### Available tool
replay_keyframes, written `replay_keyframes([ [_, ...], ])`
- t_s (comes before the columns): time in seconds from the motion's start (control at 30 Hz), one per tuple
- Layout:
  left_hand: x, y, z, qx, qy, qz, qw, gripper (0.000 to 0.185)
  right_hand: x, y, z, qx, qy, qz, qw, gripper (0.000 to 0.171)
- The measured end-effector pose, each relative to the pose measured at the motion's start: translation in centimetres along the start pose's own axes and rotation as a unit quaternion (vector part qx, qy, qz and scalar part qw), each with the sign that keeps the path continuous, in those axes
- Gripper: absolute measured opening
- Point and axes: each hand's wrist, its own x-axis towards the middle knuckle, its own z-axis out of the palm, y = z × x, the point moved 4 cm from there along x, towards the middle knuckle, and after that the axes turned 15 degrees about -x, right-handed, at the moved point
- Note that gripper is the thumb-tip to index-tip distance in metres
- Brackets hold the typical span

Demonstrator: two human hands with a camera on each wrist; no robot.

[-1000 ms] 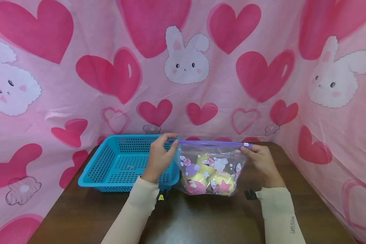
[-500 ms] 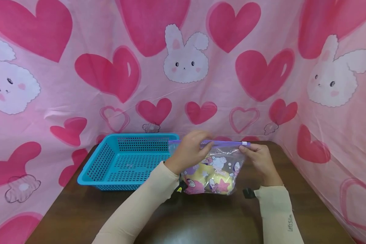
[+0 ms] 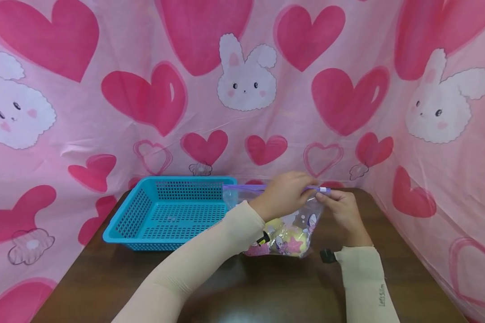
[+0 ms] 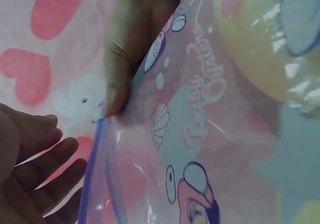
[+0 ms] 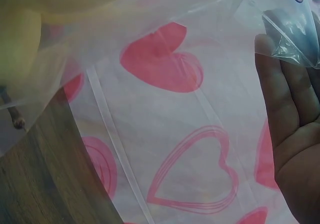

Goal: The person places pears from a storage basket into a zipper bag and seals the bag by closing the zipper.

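Note:
A clear zip bag (image 3: 314, 210) with cartoon prints and a purple top strip stands on the table, several yellow rounded things (image 3: 286, 231) inside it. My right hand (image 3: 345, 215) pinches the strip's right end, beside the white slider (image 3: 323, 189). In the right wrist view, the straighter fingers (image 5: 282, 101) of that hand lie by the bag's clear corner. My left hand (image 3: 284, 193) reaches across the front of the bag, its fingertips close to the slider. Seen from the left wrist, its loosely bent fingers (image 4: 55, 166) are beside the strip, with a gap at the thumb side.
A blue plastic basket (image 3: 174, 211) with a perforated wall sits left of the bag on the dark wooden table (image 3: 283, 291). Pink cloth (image 3: 291, 107) printed with hearts and rabbits hangs behind and along the sides.
My left hand has let go of the strip's left end and moved right along the top to near the slider. My right hand keeps its pinch; the bag barely moves.

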Motion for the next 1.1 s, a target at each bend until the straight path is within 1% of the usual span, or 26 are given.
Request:
replay_keyframes([
  [0.1, 0.7, -0.2, 0.4, -0.001, -0.014, -0.006, 0.9999, 0.027, 0.0, 0.0, 0.1, -0.011, 0.003, 0.005, 1.0, 0.017],
  [0.23, 1.5, -0.7, 1.1, -0.011, -0.03, -0.024, 0.9992, 0.027, 0.0, -0.2, 0.0, -0.029, 0.008, 0.014, 0.999, 0.022],
  [0.33, 2.0, -1.1, 1.5, -0.008, -0.038, -0.036, 0.9986, 0.027, 0.2, -0.2, 0.0, -0.028, 0.007, 0.014, 0.999, 0.023],
  [0.6, 3.0, -1.2, 1.8, 0.015, -0.049, -0.046, 0.9976, 0.02, 1.0, -0.2, -0.1, -0.03, 0.014, 0.014, 0.999, 0.01],
  [0.63, 3.2, -1.3, 1.8, 0.018, -0.052, -0.048, 0.9973, 0.018, 1.1, -0.3, -0.2, -0.028, 0.016, 0.017, 0.999, 0.011],
  [0.73, 3.7, -1.3, 2.0, 0.031, -0.059, -0.05, 0.9965, 0.015, 1.0, -1.0, -0.3, -0.027, 0.022, 0.025, 0.999, 0.025],
  [0.8, 3.9, -1.3, 2.1, 0.037, -0.066, -0.053, 0.9957, 0.016, 0.8, -1.7, -0.4, -0.026, 0.024, 0.029, 0.999, 0.03],
  [0.97, 4.1, -1.3, 2.6, 0.035, -0.081, -0.063, 0.9942, 0.019, 0.2, -2.7, -0.3, -0.017, 0.022, 0.022, 0.999, 0.017],
  [1.1, 4.0, -1.5, 2.9, 0.036, -0.087, -0.069, 0.9932, 0.018, 0.1, -1.7, 0.0, -0.017, 0.022, 0.024, 0.999, 0.014],
])
